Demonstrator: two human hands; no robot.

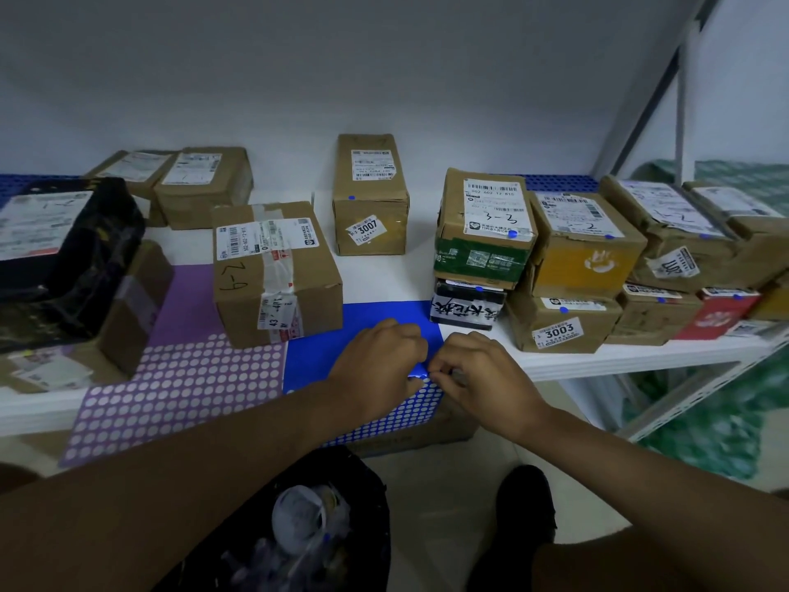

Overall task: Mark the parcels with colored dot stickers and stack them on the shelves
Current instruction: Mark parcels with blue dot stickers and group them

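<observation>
White shelf [597, 361] against pale wall, parcels along it. Blue sticker sheet [324, 356] lies at shelf edge, directly under both hands. Left hand [380, 365] curled, fingers pinching sheet's right edge; right hand [478, 378] curled, fingertips meeting same spot, touching left. Purple sticker sheet [170, 395] left of hands. Box marked Z-9 [277, 271] just beyond left hand. Stacked parcels [576, 267] beyond right hand.

A parcel sorting room, by every sign: beyond the hands a white shelf [597, 361] on a grey metal rack upright [683, 79] carries taped cardboard parcels [277, 271], each with barcode labels and handwritten codes. Right of the hands, more boxes [585, 249] sit stacked two high. Under the hands lie a blue sticker sheet [316, 352] and, to their left, a purple one [170, 390]. Below the wrists, a black-lined bin [363, 484].
</observation>
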